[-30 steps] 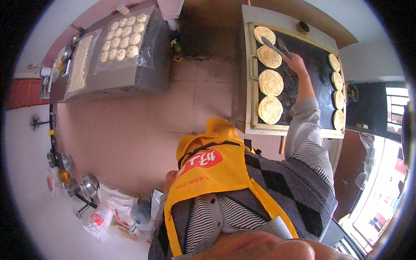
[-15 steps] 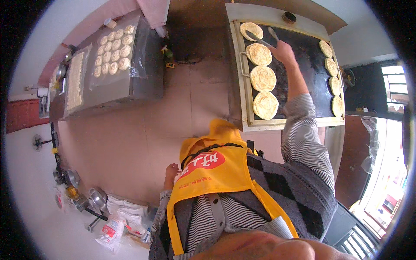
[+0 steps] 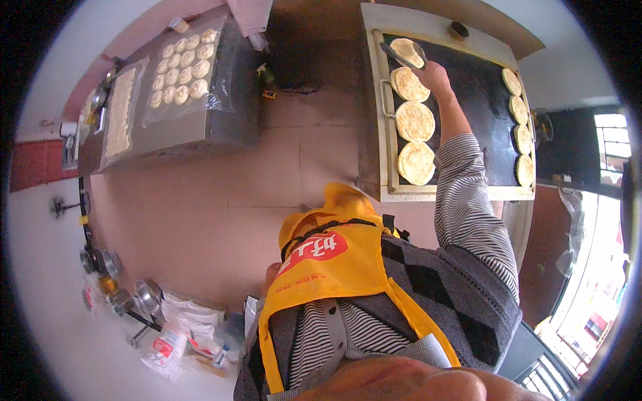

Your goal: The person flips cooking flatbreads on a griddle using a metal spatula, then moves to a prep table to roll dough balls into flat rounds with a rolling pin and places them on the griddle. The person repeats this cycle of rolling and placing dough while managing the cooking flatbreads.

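Evidently, in the head view, the right grip (image 3: 436, 76) wraps tongs (image 3: 393, 52) spread over the farthest left-row flatbread (image 3: 403, 47) on the griddle (image 3: 468, 93); squeezing hard could tear it, slipping could shove its neighbour (image 3: 409, 87). Left grip (image 3: 273, 270): mostly hidden, unreadable.

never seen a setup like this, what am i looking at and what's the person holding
There's no robot here: a person wears a fisheye camera on their head, looking down, so straight edges bend and their own yellow apron shows. The right hand holds dark tongs at the farthest flatbread in the left row on a black griddle. Four flatbreads line each side. Only a bit of the left hand shows beside the apron. On a table to the left, pale dough rounds lie on clear plastic.
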A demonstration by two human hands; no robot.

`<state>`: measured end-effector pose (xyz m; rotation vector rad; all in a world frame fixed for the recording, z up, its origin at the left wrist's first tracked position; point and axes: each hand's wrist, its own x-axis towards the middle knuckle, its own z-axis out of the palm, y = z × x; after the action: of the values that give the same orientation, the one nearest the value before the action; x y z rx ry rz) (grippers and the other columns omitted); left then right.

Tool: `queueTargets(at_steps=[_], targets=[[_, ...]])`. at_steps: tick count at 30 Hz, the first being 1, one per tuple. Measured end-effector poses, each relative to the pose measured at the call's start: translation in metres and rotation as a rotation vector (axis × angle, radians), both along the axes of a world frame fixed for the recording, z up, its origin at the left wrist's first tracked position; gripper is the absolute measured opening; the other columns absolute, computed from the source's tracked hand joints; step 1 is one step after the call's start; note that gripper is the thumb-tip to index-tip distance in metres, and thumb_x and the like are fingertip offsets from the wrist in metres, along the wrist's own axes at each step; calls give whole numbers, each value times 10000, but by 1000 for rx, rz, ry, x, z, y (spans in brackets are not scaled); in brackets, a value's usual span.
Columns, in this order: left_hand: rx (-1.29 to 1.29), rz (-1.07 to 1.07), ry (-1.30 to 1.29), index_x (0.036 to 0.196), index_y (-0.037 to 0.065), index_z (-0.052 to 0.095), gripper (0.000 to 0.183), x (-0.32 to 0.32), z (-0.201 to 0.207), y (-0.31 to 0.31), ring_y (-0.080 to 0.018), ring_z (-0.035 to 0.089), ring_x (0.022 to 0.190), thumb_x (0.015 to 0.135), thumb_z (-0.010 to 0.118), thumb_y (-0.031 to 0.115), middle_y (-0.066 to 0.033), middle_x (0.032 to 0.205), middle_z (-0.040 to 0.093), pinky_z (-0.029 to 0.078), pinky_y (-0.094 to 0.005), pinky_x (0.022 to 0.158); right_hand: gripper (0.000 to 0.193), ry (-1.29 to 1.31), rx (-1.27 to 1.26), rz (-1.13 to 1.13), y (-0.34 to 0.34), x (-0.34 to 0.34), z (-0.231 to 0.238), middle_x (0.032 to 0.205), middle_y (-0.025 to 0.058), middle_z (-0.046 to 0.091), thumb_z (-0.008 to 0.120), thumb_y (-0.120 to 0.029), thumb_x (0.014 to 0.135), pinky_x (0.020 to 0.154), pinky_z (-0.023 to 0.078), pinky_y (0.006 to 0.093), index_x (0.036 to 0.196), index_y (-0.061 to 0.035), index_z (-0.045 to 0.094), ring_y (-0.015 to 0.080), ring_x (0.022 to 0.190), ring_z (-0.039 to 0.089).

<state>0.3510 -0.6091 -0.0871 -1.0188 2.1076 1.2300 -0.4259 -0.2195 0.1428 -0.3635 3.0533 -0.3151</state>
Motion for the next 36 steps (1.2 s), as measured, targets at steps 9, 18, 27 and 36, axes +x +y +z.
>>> queueTargets(at_steps=[9,18,27,36], targets=[[-84,-376,37,1074,52,648,247,-19,-17,-49,-185,690,648,973,551,256,-90,856,680,515,-317,548,696,-56,-715,-537,220,169,48,948,71,695,703,-475,909,649,478,267,1348,42,545,104,734,573],[119,-33,-151,1041,58,649,228,-142,-3,-101,-175,681,660,971,545,249,-78,839,669,506,-313,558,471,-799,-397,-812,347,401,112,825,33,672,721,-261,900,528,454,267,1288,-12,622,101,646,560],[36,-239,-26,947,71,609,187,-223,51,-84,-171,693,674,979,551,245,-58,838,647,474,-279,537,632,-820,282,-423,250,365,-32,912,169,737,766,-583,757,792,557,431,995,2,750,327,896,707],[98,-53,6,897,72,612,167,-115,19,-103,-249,669,717,929,574,231,-98,801,642,498,-364,603,617,-923,366,-472,251,340,-91,1089,203,718,736,-515,804,916,544,435,1145,-2,705,346,1043,687]])
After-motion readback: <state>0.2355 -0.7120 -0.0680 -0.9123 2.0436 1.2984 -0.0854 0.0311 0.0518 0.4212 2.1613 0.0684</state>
